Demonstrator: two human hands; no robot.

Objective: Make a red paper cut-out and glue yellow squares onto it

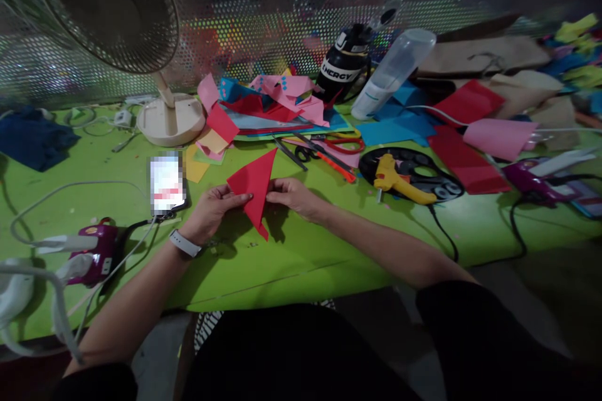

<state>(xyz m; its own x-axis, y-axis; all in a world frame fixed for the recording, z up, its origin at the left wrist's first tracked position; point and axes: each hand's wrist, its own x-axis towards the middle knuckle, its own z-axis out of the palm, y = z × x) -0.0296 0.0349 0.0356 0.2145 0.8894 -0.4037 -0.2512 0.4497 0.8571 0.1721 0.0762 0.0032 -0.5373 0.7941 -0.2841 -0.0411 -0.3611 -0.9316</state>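
Note:
A red folded piece of paper is held up over the green table, wide at the top and narrowing to a point at the bottom. My left hand pinches its left side, thumb lying on the front face and fingers behind. At the right edge, my right hand grips the same paper between thumb and fingertips. Behind the paper lie black-handled scissors and an orange-and-black cutter. A lit phone rests to the left of my left hand.
On the green table, a fan stands back left. Paper scraps, a black bottle and a tilted clear bottle are behind. A yellow glue gun lies right on a black palette. Purple power strips and cords sit at both sides.

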